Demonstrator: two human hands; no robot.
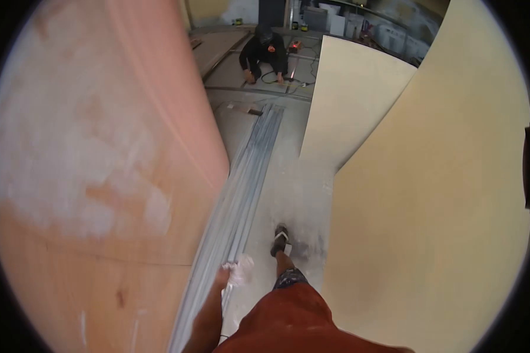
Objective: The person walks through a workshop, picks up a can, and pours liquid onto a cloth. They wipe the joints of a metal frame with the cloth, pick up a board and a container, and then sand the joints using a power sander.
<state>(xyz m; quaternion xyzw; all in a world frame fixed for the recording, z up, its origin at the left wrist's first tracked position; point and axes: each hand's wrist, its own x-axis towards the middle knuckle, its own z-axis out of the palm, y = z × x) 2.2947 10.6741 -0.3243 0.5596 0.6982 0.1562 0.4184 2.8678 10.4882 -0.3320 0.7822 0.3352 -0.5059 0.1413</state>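
My left hand [234,270] hangs low at the bottom centre, whitish with dust or a glove and blurred. It is just right of the lower edge of a large reddish plywood sheet [100,176] that stands upright and fills the left side. Whether the fingers grip the sheet or anything else does not show. A tall cream board [441,206] fills the right side, close to my body. My right hand is out of sight. My sandalled foot [281,240] is on the dusty floor between the two sheets.
A bundle of long grey metal channels [250,170] lies on the floor along the plywood's edge. Another cream board [353,100] stands further ahead. At the far end a person in black [266,52] crouches on the floor among cables and tools.
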